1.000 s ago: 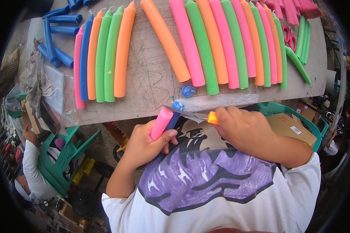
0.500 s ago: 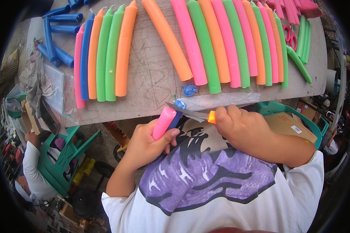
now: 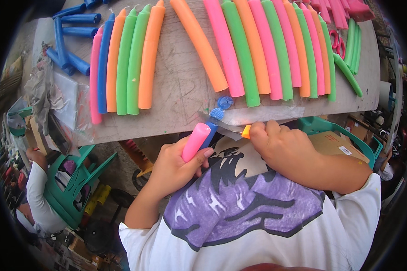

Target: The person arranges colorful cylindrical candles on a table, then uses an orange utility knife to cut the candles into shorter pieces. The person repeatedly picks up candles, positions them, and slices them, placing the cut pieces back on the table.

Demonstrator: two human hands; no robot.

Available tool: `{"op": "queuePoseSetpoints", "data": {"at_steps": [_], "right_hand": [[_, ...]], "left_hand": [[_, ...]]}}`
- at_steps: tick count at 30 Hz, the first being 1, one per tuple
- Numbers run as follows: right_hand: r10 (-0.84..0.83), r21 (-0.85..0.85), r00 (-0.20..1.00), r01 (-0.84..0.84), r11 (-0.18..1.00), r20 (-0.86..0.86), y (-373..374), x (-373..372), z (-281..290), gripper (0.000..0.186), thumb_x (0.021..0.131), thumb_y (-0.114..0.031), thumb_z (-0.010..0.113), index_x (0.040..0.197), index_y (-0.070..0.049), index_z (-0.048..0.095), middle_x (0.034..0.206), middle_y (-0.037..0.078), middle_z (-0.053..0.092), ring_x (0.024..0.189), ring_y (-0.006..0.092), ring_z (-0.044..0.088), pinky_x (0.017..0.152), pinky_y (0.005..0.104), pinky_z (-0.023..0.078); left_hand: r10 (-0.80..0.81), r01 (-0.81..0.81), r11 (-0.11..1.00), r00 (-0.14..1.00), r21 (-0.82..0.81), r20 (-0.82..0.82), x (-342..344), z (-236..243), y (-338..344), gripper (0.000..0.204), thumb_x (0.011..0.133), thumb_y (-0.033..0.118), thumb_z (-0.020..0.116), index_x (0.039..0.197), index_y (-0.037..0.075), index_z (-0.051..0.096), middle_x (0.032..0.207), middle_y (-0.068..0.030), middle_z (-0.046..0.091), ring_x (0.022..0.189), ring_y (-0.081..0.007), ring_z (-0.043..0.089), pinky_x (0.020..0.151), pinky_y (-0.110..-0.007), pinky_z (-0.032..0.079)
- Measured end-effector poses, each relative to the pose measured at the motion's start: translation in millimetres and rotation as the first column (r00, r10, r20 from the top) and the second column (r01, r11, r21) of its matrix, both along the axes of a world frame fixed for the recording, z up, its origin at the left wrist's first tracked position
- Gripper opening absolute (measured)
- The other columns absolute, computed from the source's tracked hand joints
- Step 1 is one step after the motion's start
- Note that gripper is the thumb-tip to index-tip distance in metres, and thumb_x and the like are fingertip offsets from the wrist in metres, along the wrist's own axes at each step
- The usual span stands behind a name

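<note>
Blue wax curl (image 3: 217,113) has lengthened, one o'clock from left hand (image 3: 174,165) gripping pink cylindrical candle (image 3: 196,141), blue rod (image 3: 210,134); right hand (image 3: 285,147) clutches orange-handled knife (image 3: 246,131): paring apparently advances.

From here: smooth waxy pink candle (image 3: 196,142) in left fingers (image 3: 203,154), metal knife blade (image 3: 221,123) beyond right fingers (image 3: 257,133), scuffed matt tabletop (image 3: 181,81) past both.

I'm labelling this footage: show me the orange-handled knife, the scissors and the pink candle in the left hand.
Orange-handled knife (image 3: 246,131): head view, on its handle.
Scissors (image 3: 335,42): head view, on the handle loops.
Pink candle (image 3: 196,142): head view, on its side.
</note>
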State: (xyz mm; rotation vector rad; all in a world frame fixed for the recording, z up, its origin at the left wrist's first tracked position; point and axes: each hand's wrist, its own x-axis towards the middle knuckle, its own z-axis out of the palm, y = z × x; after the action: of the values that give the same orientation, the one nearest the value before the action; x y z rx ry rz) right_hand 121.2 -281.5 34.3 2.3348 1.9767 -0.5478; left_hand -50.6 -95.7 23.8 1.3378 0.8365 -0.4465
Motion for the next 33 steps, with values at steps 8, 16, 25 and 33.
{"op": "queuePoseSetpoints", "data": {"at_steps": [8,16,25,33], "right_hand": [[-0.085,0.025,0.968,0.093,0.995,-0.234,-0.7,-0.1,-10.5,0.027,0.093,-0.023,0.060,0.105,-0.002,0.049,0.071,0.012,0.060,0.055,0.0262,0.066,0.044,0.0358,0.051],[-0.189,0.059,0.906,0.228,0.972,-0.378,-3.4,-1.2,-5.7,0.032,0.093,-0.029,0.064,0.104,-0.001,0.051,0.073,0.015,0.064,0.057,0.0337,0.064,0.049,0.0426,0.050],[-0.132,0.131,0.947,0.176,0.976,-0.292,-6.2,-3.1,-10.5,0.029,0.093,-0.031,0.065,0.100,-0.005,0.052,0.067,0.010,0.061,0.050,0.0280,0.062,0.041,0.0386,0.046],[-0.075,0.063,0.969,0.092,0.994,-0.234,-9.3,-4.3,-9.9,0.022,0.088,-0.013,0.059,0.103,-0.002,0.049,0.068,0.009,0.061,0.052,0.0215,0.066,0.040,0.0326,0.050]], "left_hand": [[0.046,-0.051,0.998,0.993,0.044,0.105,-11.7,-13.9,-6.3,0.038,0.096,0.022,0.064,0.125,-0.002,0.059,0.075,-0.0041,0.064,0.062,-0.0105,0.062,0.059,-0.025,0.050],[0.061,-0.064,0.985,0.998,0.158,0.029,-12.1,-4.8,-6.9,0.036,0.095,0.020,0.067,0.123,0.000,0.061,0.075,-0.0048,0.067,0.062,-0.0100,0.064,0.060,-0.026,0.052],[0.029,-0.031,0.979,0.999,0.200,0.013,-7.7,-2.1,-10.6,0.031,0.095,0.020,0.067,0.118,0.000,0.065,0.071,-0.0042,0.067,0.059,-0.0091,0.063,0.057,-0.025,0.051],[-0.003,0.004,0.988,1.000,0.157,-0.005,-11.1,-6.2,-9.5,0.028,0.094,0.019,0.068,0.113,-0.001,0.064,0.072,-0.0040,0.068,0.059,-0.0090,0.063,0.056,-0.025,0.050]]}}
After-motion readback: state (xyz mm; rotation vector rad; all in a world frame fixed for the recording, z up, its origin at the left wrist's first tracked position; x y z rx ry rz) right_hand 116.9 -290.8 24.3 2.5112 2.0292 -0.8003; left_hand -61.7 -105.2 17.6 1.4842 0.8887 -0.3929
